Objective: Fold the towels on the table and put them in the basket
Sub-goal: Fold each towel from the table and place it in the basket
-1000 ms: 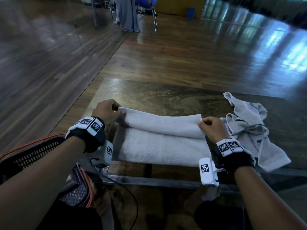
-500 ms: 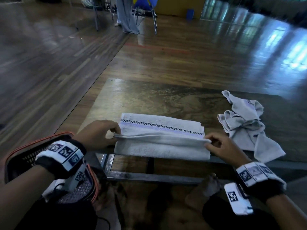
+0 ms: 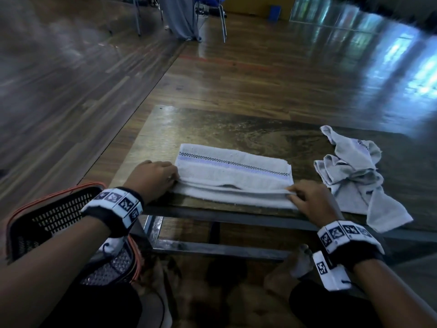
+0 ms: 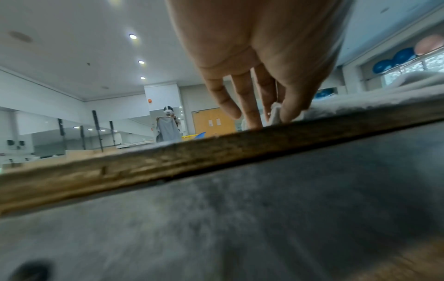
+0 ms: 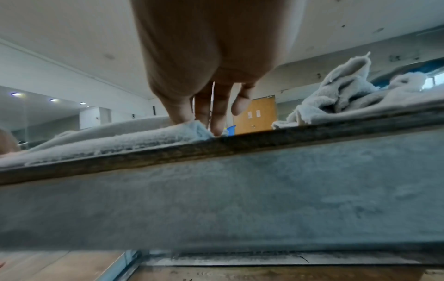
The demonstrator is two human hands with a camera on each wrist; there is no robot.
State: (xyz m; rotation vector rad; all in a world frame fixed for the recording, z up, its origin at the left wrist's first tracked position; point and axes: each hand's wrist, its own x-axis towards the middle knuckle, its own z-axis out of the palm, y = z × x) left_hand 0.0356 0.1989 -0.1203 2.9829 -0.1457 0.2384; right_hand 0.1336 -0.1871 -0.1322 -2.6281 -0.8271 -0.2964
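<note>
A white towel (image 3: 234, 172) with a purple and checkered stripe lies folded lengthwise near the front edge of the low wooden table (image 3: 212, 124). My left hand (image 3: 156, 178) pinches its near left corner (image 4: 275, 112) between thumb and fingers. At the towel's near right corner (image 5: 192, 127), my right hand (image 3: 307, 200) pinches the folded edge. A second grey towel (image 3: 359, 174) lies crumpled at the right of the table (image 5: 341, 91). The black basket with an orange rim (image 3: 54, 214) stands on the floor under my left forearm.
The table's metal frame (image 3: 212, 247) runs below the front edge, with my bare feet (image 3: 300, 261) under it. Polished wooden floor surrounds the table. Far behind stand a chair (image 3: 212, 10) and another person holding a cloth (image 4: 168, 127).
Both hands drew the towel's far edge toward me over the rest, completing a lengthwise fold; the striped border now shows on top. The hands now sit at the near corners.
</note>
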